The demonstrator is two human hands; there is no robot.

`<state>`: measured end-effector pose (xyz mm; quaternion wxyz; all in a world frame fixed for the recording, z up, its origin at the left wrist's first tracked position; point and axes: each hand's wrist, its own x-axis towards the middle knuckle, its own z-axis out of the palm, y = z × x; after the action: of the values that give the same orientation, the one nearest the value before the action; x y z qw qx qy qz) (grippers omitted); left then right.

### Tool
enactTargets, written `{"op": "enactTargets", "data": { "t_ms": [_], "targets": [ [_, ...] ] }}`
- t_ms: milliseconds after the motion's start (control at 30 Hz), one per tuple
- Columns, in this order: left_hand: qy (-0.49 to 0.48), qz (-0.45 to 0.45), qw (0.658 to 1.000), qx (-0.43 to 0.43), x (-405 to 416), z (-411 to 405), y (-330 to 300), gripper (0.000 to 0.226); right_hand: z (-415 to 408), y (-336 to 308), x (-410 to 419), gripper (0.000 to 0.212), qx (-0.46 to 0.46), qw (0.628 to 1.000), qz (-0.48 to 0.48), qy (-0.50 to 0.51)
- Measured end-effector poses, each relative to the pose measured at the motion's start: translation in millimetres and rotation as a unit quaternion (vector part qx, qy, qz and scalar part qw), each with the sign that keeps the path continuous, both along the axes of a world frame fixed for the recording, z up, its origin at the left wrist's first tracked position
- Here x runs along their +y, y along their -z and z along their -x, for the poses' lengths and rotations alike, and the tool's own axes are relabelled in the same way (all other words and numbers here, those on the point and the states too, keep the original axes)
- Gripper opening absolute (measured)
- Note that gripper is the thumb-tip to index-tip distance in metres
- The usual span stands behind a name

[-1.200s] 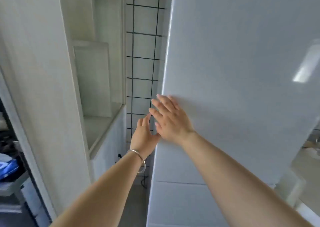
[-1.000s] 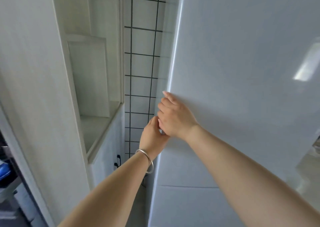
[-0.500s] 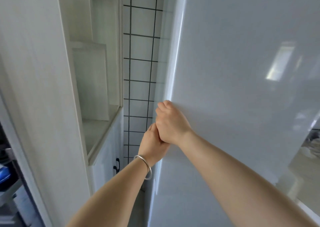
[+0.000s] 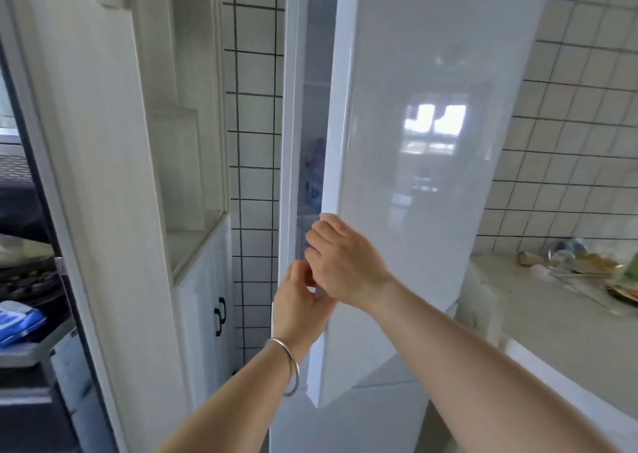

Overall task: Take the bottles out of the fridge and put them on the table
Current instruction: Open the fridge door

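where the white fridge door stands ajar, swung partly away from the fridge body, both hands are at its free vertical edge. the right hand lies against the door's outer face with its fingers curled round that edge, gripping it. the left hand, a silver bangle on its wrist, sits just below, fingers hooked loosely at the same edge; whether it truly clamps the door i cannot tell. through the narrow gap a blurred blue-and-white bottle shows inside the fridge, on what looks like a shelf. a counter with dishes runs along the right, near the tiled wall.
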<state>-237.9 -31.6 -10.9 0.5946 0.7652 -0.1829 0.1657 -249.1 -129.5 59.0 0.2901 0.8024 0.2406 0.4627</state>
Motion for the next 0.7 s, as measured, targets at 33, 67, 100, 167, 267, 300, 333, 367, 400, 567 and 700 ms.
{"op": "enactTargets", "data": {
  "t_ms": [33, 67, 100, 167, 267, 300, 333, 367, 400, 567, 700],
  "targets": [
    [0.001, 0.002, 1.000, -0.007, -8, 21, 2, 0.023, 20, 4, -8, 0.016, -0.007, 1.000, -0.014, -0.016],
    [0.008, 0.000, 1.000, -0.017, -17, 40, 5, 0.023, 41, 7, -16, 0.016, -0.020, 0.999, -0.033, -0.031],
    [0.023, -0.007, 0.999, -0.031, -25, 59, 7, 0.023, 62, 10, -24, 0.014, -0.040, 0.996, -0.065, -0.049],
    [0.054, -0.035, 0.995, -0.080, -38, 90, 13, 0.028, 101, 20, -42, 0.013, -0.085, 0.980, -0.167, -0.068],
    [0.099, -0.082, 0.975, -0.183, -60, 123, 15, 0.036, 159, 34, -72, 0.046, -0.115, 0.910, -0.397, -0.028],
    [0.115, -0.091, 0.966, -0.213, -71, 132, 12, 0.035, 179, 40, -83, 0.054, -0.112, 0.883, -0.456, -0.017],
    [0.128, -0.096, 0.956, -0.244, -83, 142, 8, 0.033, 197, 45, -95, 0.058, -0.102, 0.858, -0.503, -0.013],
    [0.137, -0.104, 0.945, -0.278, -95, 150, 2, 0.033, 213, 49, -108, 0.059, -0.088, 0.834, -0.544, -0.014],
    [0.140, -0.112, 0.931, -0.317, -109, 157, -3, 0.033, 227, 52, -120, 0.059, -0.077, 0.812, -0.579, -0.015],
    [0.125, -0.140, 0.836, -0.515, -182, 188, -19, 0.032, 286, 66, -187, 0.040, -0.098, 0.723, -0.679, 0.078],
    [0.156, -0.211, 0.733, -0.628, -246, 200, -22, 0.030, 315, 68, -244, 0.029, -0.125, 0.662, -0.722, 0.157]
  ]
}}
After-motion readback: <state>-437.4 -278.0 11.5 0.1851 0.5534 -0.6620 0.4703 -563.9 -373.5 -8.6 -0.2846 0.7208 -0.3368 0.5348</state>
